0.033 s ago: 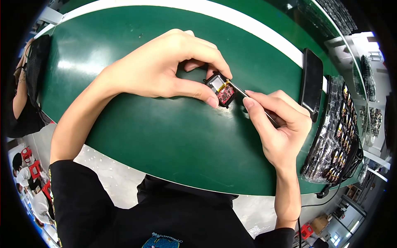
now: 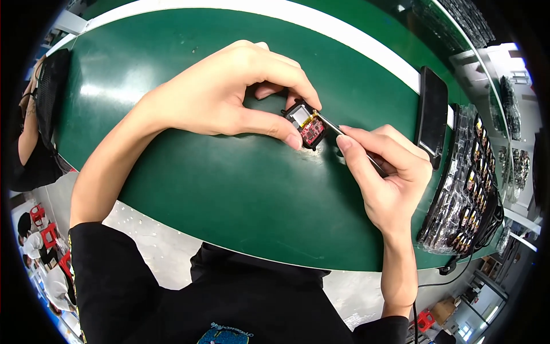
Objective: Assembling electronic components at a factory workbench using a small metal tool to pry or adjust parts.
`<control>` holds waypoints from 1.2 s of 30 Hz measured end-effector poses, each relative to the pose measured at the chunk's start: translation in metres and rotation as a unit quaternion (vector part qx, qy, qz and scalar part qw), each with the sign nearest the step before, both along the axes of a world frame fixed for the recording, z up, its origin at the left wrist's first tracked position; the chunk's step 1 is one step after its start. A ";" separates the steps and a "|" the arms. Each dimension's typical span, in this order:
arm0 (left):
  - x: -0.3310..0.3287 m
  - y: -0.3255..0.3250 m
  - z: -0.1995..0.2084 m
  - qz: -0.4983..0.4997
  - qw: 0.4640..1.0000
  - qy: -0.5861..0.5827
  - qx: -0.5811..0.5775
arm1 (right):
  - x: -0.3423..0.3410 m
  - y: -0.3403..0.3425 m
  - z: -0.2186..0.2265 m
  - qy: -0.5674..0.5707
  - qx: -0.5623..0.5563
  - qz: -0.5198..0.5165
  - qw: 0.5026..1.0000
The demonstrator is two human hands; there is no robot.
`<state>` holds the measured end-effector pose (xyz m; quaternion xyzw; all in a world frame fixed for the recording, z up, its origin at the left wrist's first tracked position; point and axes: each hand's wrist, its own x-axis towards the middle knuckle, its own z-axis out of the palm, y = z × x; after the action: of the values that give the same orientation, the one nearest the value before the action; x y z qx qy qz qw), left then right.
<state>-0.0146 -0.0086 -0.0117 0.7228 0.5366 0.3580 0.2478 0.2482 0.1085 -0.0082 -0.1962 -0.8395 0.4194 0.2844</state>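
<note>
In the head view, a person's left hand gripped a small black casing by its edges between thumb and fingers, above the middle of a green surface, its red circuit board facing up; the right hand pinched a slim metal tool, tip at the casing's upper right edge, while a clear tray of small parts lay farther right

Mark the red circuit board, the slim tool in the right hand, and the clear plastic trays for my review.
Red circuit board [image 2: 313, 132]: head view, middle of its face.
Slim tool [image 2: 330, 122]: head view, front part of its shaft.
Clear plastic trays [image 2: 452, 189]: head view, middle of the pile.
</note>
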 end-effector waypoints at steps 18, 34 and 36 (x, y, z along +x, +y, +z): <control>0.005 0.001 0.001 -0.020 1.000 0.013 0.018 | 0.001 0.001 -0.001 -0.019 -0.020 0.017 0.999; 0.007 0.001 0.006 -0.019 1.000 0.025 0.005 | 0.001 0.001 -0.005 0.011 0.006 0.024 1.000; 0.006 0.001 0.006 -0.019 0.999 0.025 0.007 | 0.001 0.002 -0.005 0.012 0.005 0.022 1.000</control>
<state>-0.0084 -0.0079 -0.0057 0.7433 0.5261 0.3391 0.2362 0.2488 0.1110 -0.0130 -0.1716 -0.8422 0.4234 0.2862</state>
